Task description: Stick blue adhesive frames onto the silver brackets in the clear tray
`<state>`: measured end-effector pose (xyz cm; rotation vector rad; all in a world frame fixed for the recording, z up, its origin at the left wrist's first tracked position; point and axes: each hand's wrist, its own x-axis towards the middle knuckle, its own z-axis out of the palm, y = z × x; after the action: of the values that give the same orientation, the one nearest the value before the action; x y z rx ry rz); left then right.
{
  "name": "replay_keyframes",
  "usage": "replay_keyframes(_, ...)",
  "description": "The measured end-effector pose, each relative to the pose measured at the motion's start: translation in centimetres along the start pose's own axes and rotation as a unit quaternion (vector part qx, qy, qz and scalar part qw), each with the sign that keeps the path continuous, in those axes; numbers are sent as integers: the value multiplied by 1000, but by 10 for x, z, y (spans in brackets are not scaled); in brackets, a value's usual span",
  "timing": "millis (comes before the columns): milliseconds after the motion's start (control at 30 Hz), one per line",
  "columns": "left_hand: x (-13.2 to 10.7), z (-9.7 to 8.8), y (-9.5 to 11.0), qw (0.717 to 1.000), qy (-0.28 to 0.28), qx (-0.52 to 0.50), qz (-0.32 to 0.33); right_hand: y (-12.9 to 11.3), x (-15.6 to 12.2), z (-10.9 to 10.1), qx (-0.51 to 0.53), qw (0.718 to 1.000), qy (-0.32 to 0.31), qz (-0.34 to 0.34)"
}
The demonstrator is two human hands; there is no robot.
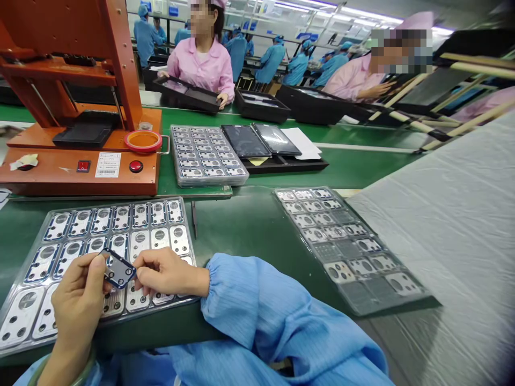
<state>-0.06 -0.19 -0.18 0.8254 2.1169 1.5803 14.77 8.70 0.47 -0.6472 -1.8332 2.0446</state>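
Note:
A small dark blue frame part (118, 269) with round holes is pinched between both hands above a clear plastic tray (48, 214) of several silver camera-cover parts. My left hand (78, 303) grips its left edge with thumb and fingers closed. My right hand (163, 273), in a blue sleeve, pinches its right edge. The part is tilted, held just over the tray's middle rows.
A second tray (402, 305), partly filled, lies to the right on the green bench. Behind stand an orange press machine (80, 134), a red-rimmed dish (143, 140), a stacked tray (205, 179) and dark screens (261, 140). Grey sheeting (450, 225) covers the right. People in pink and blue work beyond.

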Motion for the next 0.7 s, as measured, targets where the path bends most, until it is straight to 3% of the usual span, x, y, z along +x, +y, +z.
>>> replay_keyframes(200,3,2,1,999,-41,-19,4,2,3,-1,34,999,-10,3)
replay_keyframes(300,5,1,-2,989,-118,-78,29,4,4,0,76,997,18,-18)
replay_keyframes(400,3,1,-1,984,-160,-56,46,2,2,0,75,995,35,-47)
replay_keyframes(467,0,2,3,990,-130,-38,46,1,1,-1,57,997,39,-47)
replay_keyframes(633,-8,7,17,995,61,-39,65,0,1,-4,-4,998,53,-26)
replay_keyframes(700,-7,2,20,992,102,-22,67,1,0,-4,-41,998,52,-20)
